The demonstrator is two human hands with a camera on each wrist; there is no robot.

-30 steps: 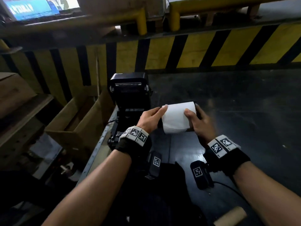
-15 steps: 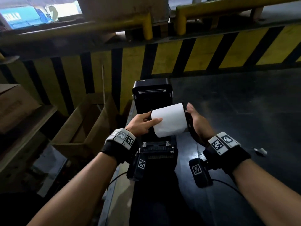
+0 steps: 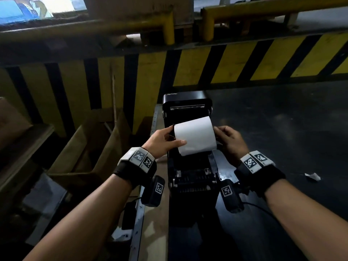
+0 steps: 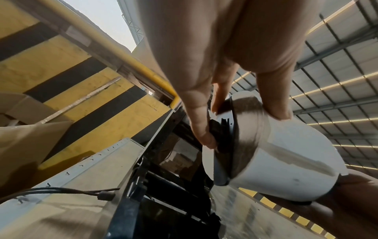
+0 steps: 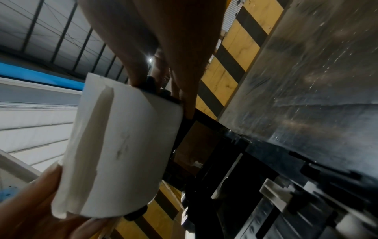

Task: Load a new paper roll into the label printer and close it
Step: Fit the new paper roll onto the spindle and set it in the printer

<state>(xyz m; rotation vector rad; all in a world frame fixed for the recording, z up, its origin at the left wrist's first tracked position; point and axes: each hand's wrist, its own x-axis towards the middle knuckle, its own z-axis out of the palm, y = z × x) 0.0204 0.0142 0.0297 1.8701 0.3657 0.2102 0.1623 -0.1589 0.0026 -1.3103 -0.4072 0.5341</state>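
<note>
A white paper roll point(image 3: 194, 135) hangs just above the open bay of the black label printer point(image 3: 190, 166), whose lid point(image 3: 186, 104) stands raised behind it. My left hand point(image 3: 165, 140) grips the roll's left end, thumb across its front, fingers on the black holder disc point(image 4: 225, 142) there. My right hand point(image 3: 228, 141) grips the right end. In the left wrist view the paper roll point(image 4: 286, 161) sits over the printer's dark body point(image 4: 155, 186). In the right wrist view the roll point(image 5: 120, 153) has a loose paper edge along its side.
The printer stands at the left edge of a dark table point(image 3: 282, 129), by a metal rail point(image 3: 139, 213). Open cardboard boxes point(image 3: 90, 147) sit lower left. A yellow-and-black striped barrier point(image 3: 226, 63) runs behind. A paper scrap point(image 3: 312, 176) lies at the right.
Both hands carried the roll leftward from over the table to above the open printer bay. The view has shifted, bringing the printer to the centre.
</note>
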